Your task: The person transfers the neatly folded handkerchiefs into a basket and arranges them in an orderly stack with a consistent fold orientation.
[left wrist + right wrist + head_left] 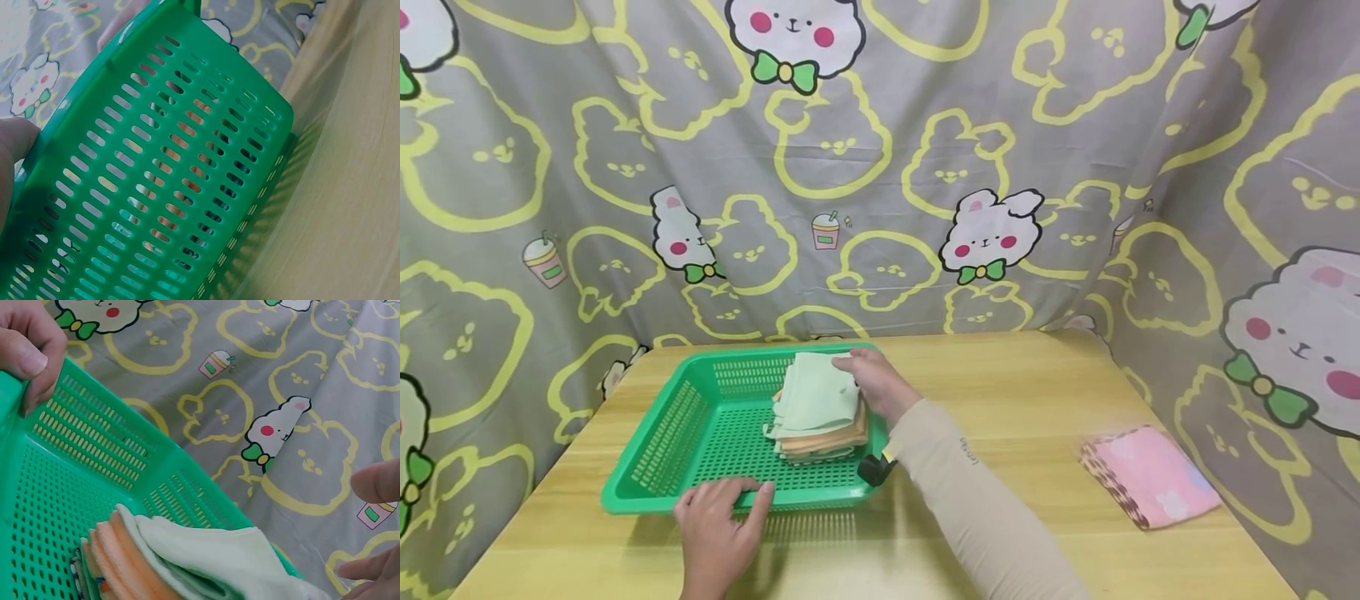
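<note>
A green plastic basket [662, 433] with slotted walls stands on the table. My left hand [722, 521] grips its near rim, fingers over the edge; the right wrist view also shows that left hand [31, 350] curled on the rim. Inside, at the basket's right end, lies a stack of folded cloths [820, 396], pale green on top with orange ones below. Over the stack's upper right edge is my right hand [880, 383]. In the right wrist view the right hand [375, 525] has thumb and fingers spread apart, with the pale green cloth [206, 550] beside them.
A folded pink cloth [1157, 479] with a brown-patterned edge lies on the right of the wooden table [992, 383]. Behind and at both sides hangs a grey curtain [880, 167] with cartoon animals. A small black object [874, 469] sits at my right wrist.
</note>
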Demonstrator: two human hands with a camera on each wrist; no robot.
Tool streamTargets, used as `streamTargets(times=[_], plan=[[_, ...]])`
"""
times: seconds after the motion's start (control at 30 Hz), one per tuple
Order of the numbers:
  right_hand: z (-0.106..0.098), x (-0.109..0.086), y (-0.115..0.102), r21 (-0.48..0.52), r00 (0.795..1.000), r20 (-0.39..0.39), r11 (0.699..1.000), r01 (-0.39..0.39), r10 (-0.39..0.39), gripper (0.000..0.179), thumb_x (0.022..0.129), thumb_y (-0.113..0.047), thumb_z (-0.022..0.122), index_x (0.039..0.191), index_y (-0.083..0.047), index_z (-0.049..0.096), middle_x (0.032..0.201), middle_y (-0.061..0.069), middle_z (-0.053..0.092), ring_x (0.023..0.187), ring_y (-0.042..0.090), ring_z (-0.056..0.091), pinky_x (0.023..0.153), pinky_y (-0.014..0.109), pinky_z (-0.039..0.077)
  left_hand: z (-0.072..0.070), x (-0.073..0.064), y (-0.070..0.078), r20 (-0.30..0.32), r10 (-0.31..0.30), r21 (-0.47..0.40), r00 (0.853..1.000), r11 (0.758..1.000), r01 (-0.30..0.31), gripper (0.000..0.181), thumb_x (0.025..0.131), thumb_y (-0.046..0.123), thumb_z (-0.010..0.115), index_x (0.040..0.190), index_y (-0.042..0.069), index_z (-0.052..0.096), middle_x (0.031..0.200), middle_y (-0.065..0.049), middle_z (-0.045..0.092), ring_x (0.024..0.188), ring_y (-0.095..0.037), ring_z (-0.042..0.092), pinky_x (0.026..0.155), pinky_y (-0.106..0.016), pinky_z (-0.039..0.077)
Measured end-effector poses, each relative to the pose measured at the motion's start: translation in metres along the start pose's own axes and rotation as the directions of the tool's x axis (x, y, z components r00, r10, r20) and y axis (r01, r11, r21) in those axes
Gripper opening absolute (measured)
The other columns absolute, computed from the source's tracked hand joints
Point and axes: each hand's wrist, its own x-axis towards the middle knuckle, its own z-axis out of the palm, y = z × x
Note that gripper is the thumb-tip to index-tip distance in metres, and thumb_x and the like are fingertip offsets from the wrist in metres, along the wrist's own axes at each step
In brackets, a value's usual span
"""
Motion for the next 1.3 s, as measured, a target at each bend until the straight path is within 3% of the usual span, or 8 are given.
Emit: streamTargets(times=[0.5,0.63,0.8,1.03,1.3], plan=[[-0.012,-0.006,-0.005,-0.009,1.000,-0.019,1.000,0.015,-0.015,0.066,0.096,-0.021,0.059,0.149,0.000,0.026,0.156,0.021,0.019,0.144,0.040,0.014,0.112,0.053,0.014,-0.003,-0.001,0.000,0.005,-0.013,0.003,1.000,1.000,0.013,0.012,0.078,0.021,0.075,0.071,0.015,0.067,0.072,-0.005,0.067,0.069,-0.026,0.056,0.082,-0.057,0.027],[-0.020,-0.008,-0.006,0.014,0.998,-0.028,0.999,0.049,-0.049,0.065,0.097,-0.019,0.058,0.149,0.002,0.025,0.154,0.023,0.023,0.142,0.040,0.020,0.112,0.050,0.020,-0.002,-0.001,0.000,0.000,-0.001,-0.002,1.000,1.000,0.001,0.011,0.077,0.020,0.075,0.072,0.015,0.068,0.072,-0.005,0.067,0.069,-0.026,0.056,0.083,-0.057,0.027],[-0.037,-0.015,-0.007,-0.041,0.993,-0.057,0.994,0.103,-0.105,0.062,0.097,-0.018,0.056,0.148,0.003,0.027,0.149,0.024,0.032,0.138,0.039,0.030,0.110,0.049,0.026,-0.002,0.000,-0.001,-0.002,0.013,-0.008,1.000,1.000,-0.013,0.011,0.077,0.021,0.075,0.072,0.014,0.068,0.072,-0.005,0.068,0.070,-0.026,0.056,0.083,-0.057,0.027],[-0.079,-0.023,-0.002,-0.143,0.983,-0.147,0.986,0.086,-0.107,0.060,0.096,-0.019,0.057,0.147,0.001,0.031,0.148,0.023,0.033,0.136,0.037,0.034,0.109,0.047,0.030,-0.001,0.001,0.001,0.000,0.020,-0.012,1.000,1.000,-0.020,0.010,0.078,0.021,0.075,0.073,0.016,0.068,0.074,-0.003,0.068,0.070,-0.024,0.056,0.083,-0.055,0.027],[-0.156,-0.046,0.009,-0.298,0.971,-0.228,0.955,0.002,-0.073,0.068,0.098,-0.025,0.053,0.151,0.003,0.020,0.152,0.029,0.023,0.137,0.045,0.027,0.110,0.052,0.025,-0.002,0.001,0.002,0.007,0.009,-0.002,1.000,1.000,-0.009,0.010,0.078,0.021,0.075,0.072,0.017,0.068,0.074,-0.002,0.068,0.070,-0.024,0.055,0.081,-0.054,0.027]])
